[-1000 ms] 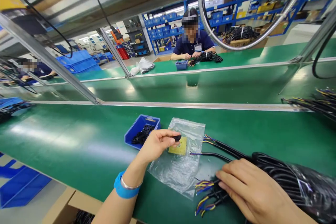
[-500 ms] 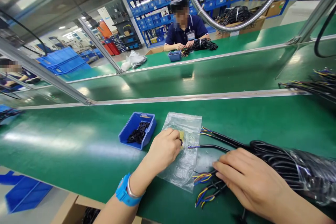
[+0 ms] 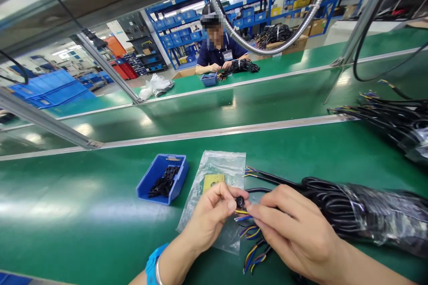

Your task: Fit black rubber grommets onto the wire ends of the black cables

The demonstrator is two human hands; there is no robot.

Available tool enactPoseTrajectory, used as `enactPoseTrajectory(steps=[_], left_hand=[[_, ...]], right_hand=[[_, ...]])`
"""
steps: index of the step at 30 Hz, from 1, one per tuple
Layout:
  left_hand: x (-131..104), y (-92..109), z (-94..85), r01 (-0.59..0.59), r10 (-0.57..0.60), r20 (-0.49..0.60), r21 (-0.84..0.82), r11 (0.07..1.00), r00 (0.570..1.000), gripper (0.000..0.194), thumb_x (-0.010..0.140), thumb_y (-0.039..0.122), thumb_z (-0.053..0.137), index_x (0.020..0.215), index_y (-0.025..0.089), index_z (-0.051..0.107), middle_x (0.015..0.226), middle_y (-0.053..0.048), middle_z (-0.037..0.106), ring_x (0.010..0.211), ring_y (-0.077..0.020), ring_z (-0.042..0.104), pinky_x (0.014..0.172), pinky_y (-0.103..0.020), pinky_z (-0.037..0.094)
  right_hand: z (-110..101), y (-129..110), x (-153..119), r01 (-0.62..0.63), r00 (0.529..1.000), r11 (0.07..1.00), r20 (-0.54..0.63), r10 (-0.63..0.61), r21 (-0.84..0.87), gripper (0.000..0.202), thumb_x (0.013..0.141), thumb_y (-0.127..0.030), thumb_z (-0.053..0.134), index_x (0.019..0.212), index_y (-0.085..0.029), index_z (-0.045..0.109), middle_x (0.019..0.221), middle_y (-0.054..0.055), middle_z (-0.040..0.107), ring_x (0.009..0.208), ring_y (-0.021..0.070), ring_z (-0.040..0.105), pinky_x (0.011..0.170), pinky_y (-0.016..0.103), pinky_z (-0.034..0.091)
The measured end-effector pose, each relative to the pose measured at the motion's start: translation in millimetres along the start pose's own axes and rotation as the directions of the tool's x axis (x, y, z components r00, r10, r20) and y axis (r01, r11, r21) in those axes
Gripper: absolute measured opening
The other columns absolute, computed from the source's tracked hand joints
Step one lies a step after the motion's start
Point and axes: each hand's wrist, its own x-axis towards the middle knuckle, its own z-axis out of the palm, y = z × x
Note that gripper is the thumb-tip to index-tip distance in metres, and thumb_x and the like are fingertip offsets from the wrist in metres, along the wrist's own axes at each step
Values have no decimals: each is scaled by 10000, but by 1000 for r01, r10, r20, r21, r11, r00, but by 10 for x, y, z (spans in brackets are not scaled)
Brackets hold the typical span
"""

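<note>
Head camera shows the left hand [image 3: 212,211] with thumb and fingers clamped on a small black connector [image 3: 240,202], which lies at the fingertips, just in front of the right hand [image 3: 296,227]. The fingertips of this right hand are pinched together on thin coloured wires [image 3: 241,212], directly below the connector and very near to it. Under the hands, a clear plastic bag [image 3: 190,209] with a yellow block [image 3: 214,180] lies on the green bench [image 3: 83,222], between a blue parts bin [image 3: 179,181] and a bundle of black cables [image 3: 327,200].
</note>
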Motion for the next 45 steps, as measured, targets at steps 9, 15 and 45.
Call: enactPoseTrajectory(steps=[9,15,45], left_hand=[[-55,18,12,-40,58,140,-131,991,988,161,755,185,733,791,141,582,965,-62,699,772,-114,650,692,-201,524],[-72,21,-2,-35,60,199,-130,991,978,127,775,178,718,811,135,604,999,-70,701,797,-117,661,711,-209,550],[-150,-35,59,-338,332,68,243,909,941,178,661,85,793,738,206,689,945,-31,727,867,-177,681,796,-280,533]], right_hand=[[5,-19,36,-22,999,1000,-24,22,5,134,842,-97,604,959,-142,652,664,15,494,591,114,433,527,253,364],[-4,-30,46,-42,999,999,-30,42,16,129,837,-95,603,931,-160,662,654,11,502,588,114,449,529,246,375],[-41,-74,21,-110,992,994,66,110,1,137,862,-115,534,827,-153,661,657,25,506,605,141,417,567,287,319]])
